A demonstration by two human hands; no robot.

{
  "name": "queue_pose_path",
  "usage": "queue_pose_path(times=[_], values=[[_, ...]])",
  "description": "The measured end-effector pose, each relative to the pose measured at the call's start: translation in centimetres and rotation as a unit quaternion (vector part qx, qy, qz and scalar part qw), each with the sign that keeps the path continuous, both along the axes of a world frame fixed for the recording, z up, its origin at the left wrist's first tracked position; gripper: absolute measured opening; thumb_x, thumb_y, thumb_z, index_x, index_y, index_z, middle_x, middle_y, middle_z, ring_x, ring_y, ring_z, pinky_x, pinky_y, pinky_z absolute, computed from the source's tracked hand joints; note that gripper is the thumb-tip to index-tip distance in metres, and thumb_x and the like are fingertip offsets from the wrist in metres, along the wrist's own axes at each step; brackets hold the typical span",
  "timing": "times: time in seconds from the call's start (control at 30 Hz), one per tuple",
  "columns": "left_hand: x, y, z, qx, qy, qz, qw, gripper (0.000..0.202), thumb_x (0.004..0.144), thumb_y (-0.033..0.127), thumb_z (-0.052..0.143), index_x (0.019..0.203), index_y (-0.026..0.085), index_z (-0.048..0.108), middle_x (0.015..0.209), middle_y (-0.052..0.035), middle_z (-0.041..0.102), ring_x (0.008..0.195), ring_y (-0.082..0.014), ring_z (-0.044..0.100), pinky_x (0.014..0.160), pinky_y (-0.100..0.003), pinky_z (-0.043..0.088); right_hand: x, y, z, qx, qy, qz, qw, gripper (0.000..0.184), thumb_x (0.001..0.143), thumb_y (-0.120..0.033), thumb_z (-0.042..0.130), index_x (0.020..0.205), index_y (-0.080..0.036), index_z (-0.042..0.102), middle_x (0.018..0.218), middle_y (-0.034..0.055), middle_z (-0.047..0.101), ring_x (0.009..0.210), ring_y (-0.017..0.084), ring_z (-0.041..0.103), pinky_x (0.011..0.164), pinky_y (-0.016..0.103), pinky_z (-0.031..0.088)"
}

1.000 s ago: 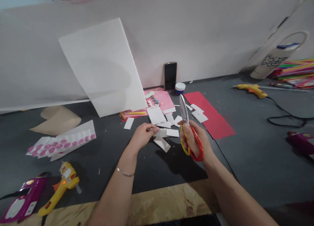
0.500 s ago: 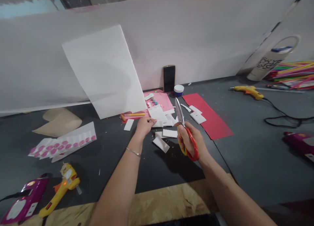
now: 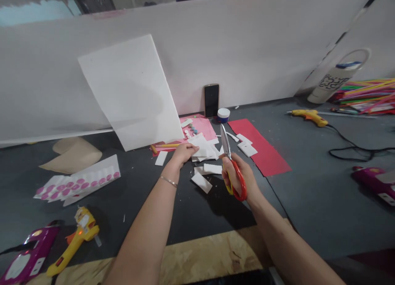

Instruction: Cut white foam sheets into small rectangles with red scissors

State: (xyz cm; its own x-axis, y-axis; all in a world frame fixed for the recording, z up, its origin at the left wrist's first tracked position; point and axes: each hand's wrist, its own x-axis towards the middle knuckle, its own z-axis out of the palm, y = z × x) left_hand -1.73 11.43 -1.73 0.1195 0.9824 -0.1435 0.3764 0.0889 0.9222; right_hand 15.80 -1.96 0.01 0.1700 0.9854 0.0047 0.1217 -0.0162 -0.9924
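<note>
My right hand (image 3: 239, 176) is closed around red-and-yellow-handled scissors (image 3: 226, 141), whose blades point up and away from me, together. A flat white foam piece (image 3: 201, 141) lies at the fingertips of my left hand (image 3: 184, 153), which pinch its near left edge above a loose pile of similar pieces. Between my hands and nearer to me, several cut white strips (image 3: 202, 182) rest on the dark table (image 3: 191, 219). Under the pile's far side is a pink sheet (image 3: 205, 126) with small coloured bits on it.
A large white board (image 3: 132, 95) leans against the back wall, left of a phone (image 3: 211, 100) and a small jar (image 3: 223, 115). Red sheet (image 3: 259, 147) lies right. Yellow glue guns (image 3: 74, 244) (image 3: 310, 117) rest at both sides, the right one with its cord trailing. A bottle (image 3: 335, 81) stands far right.
My left hand has shifted slightly right and up onto the pile, and the white piece at its fingertips has moved a little. The scissors stay in my right hand; the view has shifted slightly.
</note>
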Motion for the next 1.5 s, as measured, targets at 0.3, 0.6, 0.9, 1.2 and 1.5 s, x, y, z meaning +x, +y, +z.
queue_pose_path(times=[0.3,0.6,0.9,1.2,1.5], values=[[-0.5,-1.7,2.0,0.115,-0.004,0.039,0.993,0.021,0.079,0.037,0.067,0.082,0.017,0.075,0.087,-0.0061,0.071,0.087,-0.0213,0.063,0.080,-0.031,0.047,-0.1,0.1,1.0,-0.019,0.068,-0.028,0.997,0.042,0.087,-0.064,0.053,0.089,-0.022,0.053,0.050,-0.0074,0.050,0.036,0.009,0.046,0.034,0.018,0.037],[-2.1,-10.4,1.9,0.582,0.257,-0.115,0.763,0.007,0.087,0.023,0.065,0.088,0.021,0.072,0.097,-0.0062,0.073,0.093,-0.0202,0.064,0.083,-0.032,0.050,0.4,0.9,-0.9,-0.054,0.236,0.030,0.970,0.055,0.081,-0.072,0.051,0.110,-0.025,0.049,0.090,0.0033,0.068,0.072,0.019,0.068,0.056,0.028,0.053],[-2.9,-11.5,0.2,0.613,0.299,-0.097,0.725,0.017,0.090,0.012,0.057,0.093,0.021,0.070,0.101,-0.0058,0.075,0.096,-0.0196,0.069,0.083,-0.031,0.053,0.8,1.1,-0.4,-0.037,0.317,0.103,0.942,0.042,0.073,-0.047,0.072,0.104,-0.024,0.055,0.092,0.0021,0.069,0.081,0.021,0.068,0.062,0.029,0.053],[-3.5,-11.1,-0.3,0.613,0.319,-0.050,0.721,0.012,0.087,0.019,0.065,0.091,0.024,0.075,0.099,-0.0062,0.073,0.101,-0.0195,0.065,0.089,-0.030,0.049,1.6,1.4,-2.1,-0.028,0.194,0.066,0.978,0.049,0.066,-0.032,0.079,0.109,-0.024,0.055,0.085,-0.0021,0.064,0.074,0.016,0.062,0.065,0.027,0.050],[-4.1,-9.7,1.4,0.124,-0.176,0.175,0.961,0.031,0.076,0.047,0.073,0.086,0.018,0.073,0.071,-0.0007,0.065,0.056,-0.0126,0.057,0.054,-0.025,0.046,1.7,1.1,-1.4,0.046,0.029,0.021,0.998,0.044,0.072,-0.031,0.071,0.110,-0.028,0.051,0.086,0.0002,0.063,0.075,0.018,0.061,0.063,0.028,0.048]])
